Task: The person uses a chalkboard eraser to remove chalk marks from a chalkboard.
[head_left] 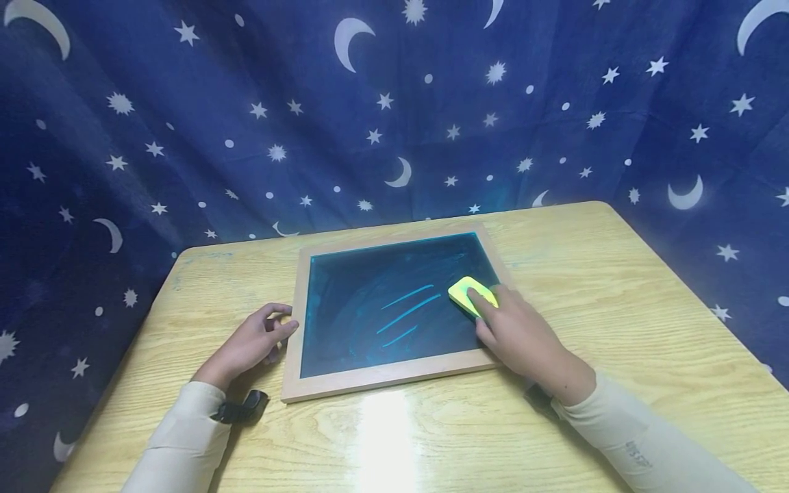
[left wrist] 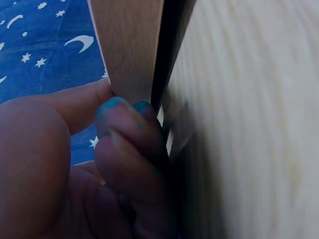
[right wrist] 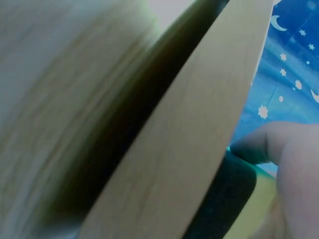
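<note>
A small wood-framed chalkboard (head_left: 345, 301) lies on the table, with three blue chalk strokes (head_left: 408, 313) near its middle and faint smears around them. My left hand (head_left: 251, 342) pinches the left side of the frame (left wrist: 130, 45), thumb at the upper edge and curled fingers against the side. Blue-green dust marks those fingertips (left wrist: 113, 107). At the board's right side, my right hand (head_left: 527, 335) grips a yellow eraser (head_left: 464, 287) with a dark underside (right wrist: 222, 194). The eraser rests on the black surface, right of the strokes. The palm hides part of it.
The light wooden table (head_left: 616, 294) extends around the board on every side. Behind it hangs a dark blue curtain (head_left: 425, 116) with moons and stars. Light glares off the tabletop in front. Faint blue marks show at the table's far left corner.
</note>
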{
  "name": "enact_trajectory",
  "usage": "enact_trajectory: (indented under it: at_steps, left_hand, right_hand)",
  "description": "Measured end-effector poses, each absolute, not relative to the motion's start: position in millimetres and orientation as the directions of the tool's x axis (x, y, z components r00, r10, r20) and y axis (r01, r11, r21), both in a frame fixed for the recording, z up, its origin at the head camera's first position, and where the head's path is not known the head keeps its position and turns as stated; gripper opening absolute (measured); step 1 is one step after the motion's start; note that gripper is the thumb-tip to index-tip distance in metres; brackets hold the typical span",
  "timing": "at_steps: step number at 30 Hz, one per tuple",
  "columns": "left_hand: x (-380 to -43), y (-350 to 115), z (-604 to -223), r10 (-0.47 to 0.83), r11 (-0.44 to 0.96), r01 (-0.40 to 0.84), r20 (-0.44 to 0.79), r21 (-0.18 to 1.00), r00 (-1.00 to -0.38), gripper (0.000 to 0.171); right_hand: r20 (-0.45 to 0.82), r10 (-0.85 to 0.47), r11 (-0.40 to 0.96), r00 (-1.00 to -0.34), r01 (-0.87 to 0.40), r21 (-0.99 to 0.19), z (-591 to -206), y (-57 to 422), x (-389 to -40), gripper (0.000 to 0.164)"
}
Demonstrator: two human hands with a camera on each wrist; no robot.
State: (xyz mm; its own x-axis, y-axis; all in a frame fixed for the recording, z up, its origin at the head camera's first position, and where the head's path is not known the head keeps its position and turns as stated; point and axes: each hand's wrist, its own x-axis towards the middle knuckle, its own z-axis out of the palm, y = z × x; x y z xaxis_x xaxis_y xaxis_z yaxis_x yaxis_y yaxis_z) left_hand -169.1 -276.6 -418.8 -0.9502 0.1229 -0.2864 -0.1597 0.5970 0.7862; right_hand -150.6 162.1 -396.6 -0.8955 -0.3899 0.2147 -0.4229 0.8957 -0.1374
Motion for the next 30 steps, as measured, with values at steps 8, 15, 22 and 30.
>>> enact_trajectory:
  at_steps: [8, 15, 22, 30]
  left_hand:
    - [-169, -277, -418, 0.128, 0.596, -0.154, -0.283, 0.788, -0.951, 0.061]
    - [-169, -277, -418, 0.132, 0.6, -0.148, -0.279, 0.786, -0.951, 0.06]
    - [-169, -277, -419, 0.132, 0.601, -0.152, -0.285, 0.784, -0.949, 0.062]
    - [-169, -277, -418, 0.128, 0.597, -0.155, -0.285, 0.787, -0.95, 0.06]
  right_hand:
    - [0.271, -0.448, 0.866, -0.852, -0.489, -0.107, -401, 156, -148, 0.047]
    - [0.31, -0.481, 0.844, -0.82, -0.529, -0.09, -402, 148, -145, 0.046]
    - [0.299, -0.5, 0.83, -0.813, -0.548, -0.103, -402, 140, -140, 0.047]
    - [0.272, -0.522, 0.816, -0.808, -0.566, -0.118, -399, 129, -131, 0.046]
